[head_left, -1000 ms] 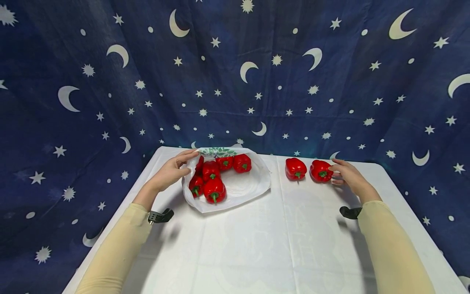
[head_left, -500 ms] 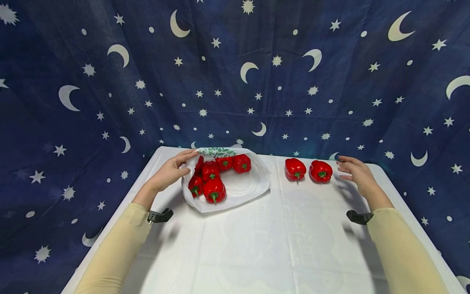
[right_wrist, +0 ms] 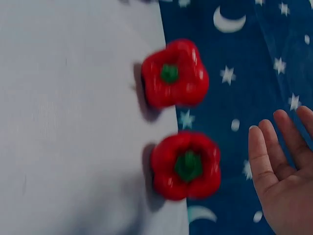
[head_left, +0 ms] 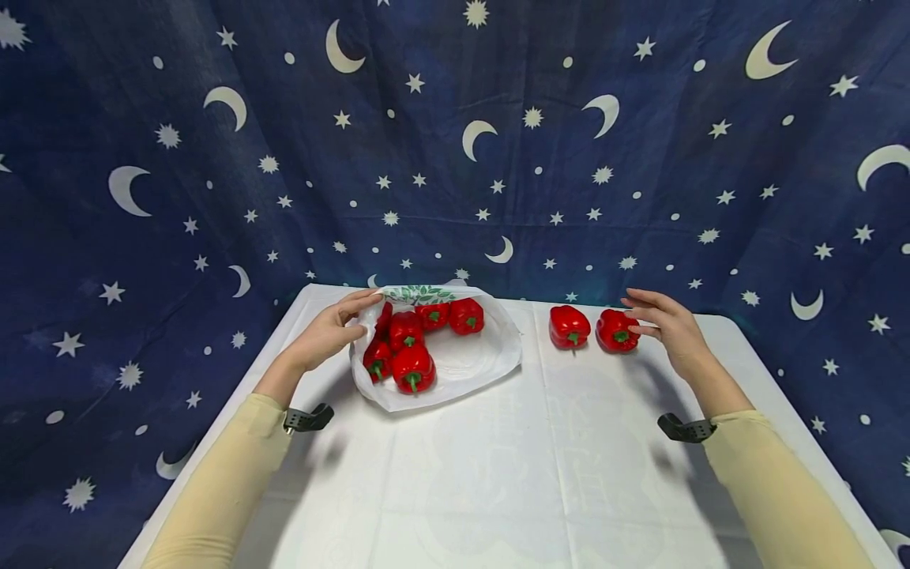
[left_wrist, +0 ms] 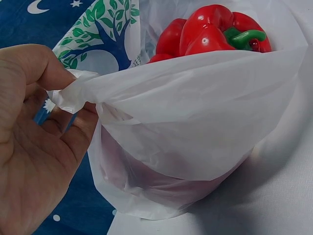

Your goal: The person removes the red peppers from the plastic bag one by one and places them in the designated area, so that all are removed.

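Observation:
A white plastic bag with a green tree print lies at the left of the table, its mouth toward me. Several red bell peppers with green stems are inside. My left hand pinches the bag's rim between thumb and fingers, as the left wrist view shows the bunched plastic. Two more bell peppers stand outside the bag: one to the left and one to the right. My right hand hovers beside the right pepper with fingers extended; in the right wrist view it holds nothing and stays apart from both.
A white cloth covers the table. Behind and around it hangs a dark blue curtain with moons and stars. The two loose peppers stand near the table's far edge.
My right hand first drew back to the right from the right pepper, then came back leftward and a little higher above it. The left hand kept its hold on the bag.

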`<state>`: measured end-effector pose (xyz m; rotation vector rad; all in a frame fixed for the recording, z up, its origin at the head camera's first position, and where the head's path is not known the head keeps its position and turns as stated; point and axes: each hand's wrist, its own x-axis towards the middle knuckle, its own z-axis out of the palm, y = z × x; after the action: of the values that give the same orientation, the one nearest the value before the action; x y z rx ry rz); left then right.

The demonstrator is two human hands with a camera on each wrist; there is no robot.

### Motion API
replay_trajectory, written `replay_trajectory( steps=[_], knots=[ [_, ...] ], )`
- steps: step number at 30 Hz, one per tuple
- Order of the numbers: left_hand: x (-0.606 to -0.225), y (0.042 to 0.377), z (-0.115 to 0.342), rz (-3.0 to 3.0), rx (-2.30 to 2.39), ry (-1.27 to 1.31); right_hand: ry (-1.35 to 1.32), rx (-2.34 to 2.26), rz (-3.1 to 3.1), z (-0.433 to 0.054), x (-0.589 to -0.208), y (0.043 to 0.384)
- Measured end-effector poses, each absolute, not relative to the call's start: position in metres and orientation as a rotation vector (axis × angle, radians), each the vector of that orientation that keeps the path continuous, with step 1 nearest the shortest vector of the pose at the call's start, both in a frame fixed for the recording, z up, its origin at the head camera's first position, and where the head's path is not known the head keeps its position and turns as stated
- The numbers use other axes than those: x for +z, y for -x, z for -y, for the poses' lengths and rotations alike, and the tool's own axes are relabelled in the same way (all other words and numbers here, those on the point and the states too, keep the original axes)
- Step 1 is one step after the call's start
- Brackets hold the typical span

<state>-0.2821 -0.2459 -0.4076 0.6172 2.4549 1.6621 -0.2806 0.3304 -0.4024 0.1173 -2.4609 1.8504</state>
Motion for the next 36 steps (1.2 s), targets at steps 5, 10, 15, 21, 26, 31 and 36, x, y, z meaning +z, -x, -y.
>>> replay_trajectory(
  steps=[5, 10, 15, 21, 26, 31, 36],
  knots=[
    [-0.408, 0.282, 0.246, -2.45, 1.673, -0.618, -0.313, 1.89, 2.433, -0.304, -0.398, 0.276],
    [-0.407, 0.281, 0.245, -2.456, 1.663, -0.62, -0.45, 1.93, 2.454, -0.28, -0.396, 0.272],
    [-0.408, 0.281, 0.246, -2.468, 1.646, -0.613, -0.55, 1.956, 2.484, -0.259, -0.398, 0.269],
    [-0.407, 0.281, 0.245, -2.467, 1.648, -0.623, -0.74, 2.033, 2.479, -0.23, -0.4, 0.264],
    [-0.407, 0.282, 0.245, -2.469, 1.645, -0.622, -0.871, 2.019, 2.563, -0.204, -0.402, 0.26],
    [-0.409, 0.283, 0.245, -2.474, 1.639, -0.614, -1.025, 2.041, 2.635, -0.181, -0.411, 0.259],
    [-0.408, 0.282, 0.245, -2.474, 1.642, -0.596, -1.135, 2.033, 2.701, -0.158, -0.42, 0.26]
  ],
)
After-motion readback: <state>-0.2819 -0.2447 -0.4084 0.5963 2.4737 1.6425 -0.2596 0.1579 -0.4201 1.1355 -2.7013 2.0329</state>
